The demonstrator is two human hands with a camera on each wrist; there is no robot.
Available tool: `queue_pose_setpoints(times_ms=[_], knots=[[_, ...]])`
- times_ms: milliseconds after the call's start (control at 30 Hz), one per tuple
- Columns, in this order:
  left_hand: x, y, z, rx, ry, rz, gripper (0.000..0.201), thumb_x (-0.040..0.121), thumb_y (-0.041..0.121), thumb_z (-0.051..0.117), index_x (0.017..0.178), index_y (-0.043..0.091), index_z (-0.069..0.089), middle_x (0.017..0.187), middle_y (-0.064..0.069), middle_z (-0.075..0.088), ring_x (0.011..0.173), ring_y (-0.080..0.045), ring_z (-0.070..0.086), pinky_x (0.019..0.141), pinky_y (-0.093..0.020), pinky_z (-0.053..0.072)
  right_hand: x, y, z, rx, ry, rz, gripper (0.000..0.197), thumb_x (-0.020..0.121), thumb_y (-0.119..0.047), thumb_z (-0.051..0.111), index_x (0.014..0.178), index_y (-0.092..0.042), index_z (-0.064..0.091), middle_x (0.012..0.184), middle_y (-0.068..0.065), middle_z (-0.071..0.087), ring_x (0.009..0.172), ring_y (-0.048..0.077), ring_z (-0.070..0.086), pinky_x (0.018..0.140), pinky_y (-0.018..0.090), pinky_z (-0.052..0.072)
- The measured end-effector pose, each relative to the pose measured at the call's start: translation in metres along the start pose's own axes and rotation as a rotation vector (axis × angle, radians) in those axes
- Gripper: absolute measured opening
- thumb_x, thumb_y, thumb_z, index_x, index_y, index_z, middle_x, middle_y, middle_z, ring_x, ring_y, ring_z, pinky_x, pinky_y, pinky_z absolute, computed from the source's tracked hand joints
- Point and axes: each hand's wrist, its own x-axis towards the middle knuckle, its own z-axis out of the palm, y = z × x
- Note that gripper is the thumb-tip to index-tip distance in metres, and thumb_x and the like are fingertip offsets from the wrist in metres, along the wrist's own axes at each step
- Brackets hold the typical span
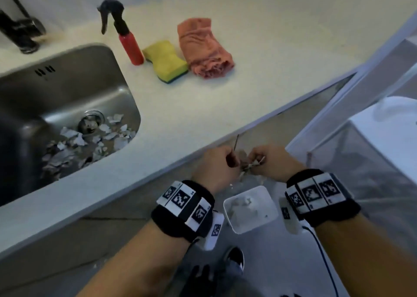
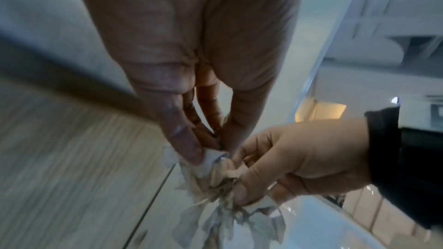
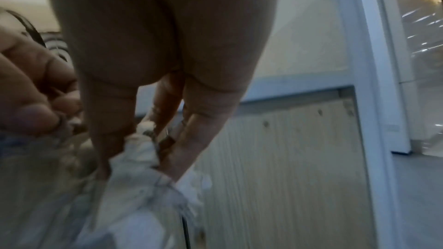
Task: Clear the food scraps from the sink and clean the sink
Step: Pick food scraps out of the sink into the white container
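Observation:
Below the counter edge, my left hand (image 1: 222,164) and right hand (image 1: 262,161) meet and together pinch a wad of pale, wet food scraps (image 1: 248,167). In the left wrist view my left fingertips (image 2: 191,152) squeeze the top of the wad (image 2: 215,186) while my right hand (image 2: 299,158) grips it from the side. Seen from the right wrist, my right fingers (image 3: 107,149) clamp the same scraps (image 3: 143,158). A small white bin (image 1: 261,222) stands on the floor right under the hands, with some scraps inside. The steel sink (image 1: 67,89) at left holds several pale scraps (image 1: 90,143) around the drain.
On the counter stand a red spray bottle (image 1: 130,46), a yellow sponge (image 1: 165,62) and a crumpled pink cloth (image 1: 204,48). A black tap (image 1: 20,32) is behind the sink. A wood cabinet front (image 1: 112,229) faces me, and a white object (image 1: 383,134) sits at right.

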Motion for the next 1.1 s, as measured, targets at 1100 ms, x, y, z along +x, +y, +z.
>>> queue_pose_setpoints(times_ms=[1100], knots=[[0.069, -0.132, 0.178, 0.201, -0.357, -0.144, 0.029, 0.089, 0.01, 0.049, 0.114, 0.011, 0.064, 0.12, -0.01, 0.064, 0.112, -0.028, 0.058, 0.091, -0.028, 0.044, 0.052, 0.151, 0.14, -0.042, -0.063, 0.292, 0.028, 0.09, -0.017, 0.051, 0.116, -0.019, 0.063, 0.122, 0.003, 0.062, 0.11, 0.022, 0.058, 0.093, 0.026, 0.045]])
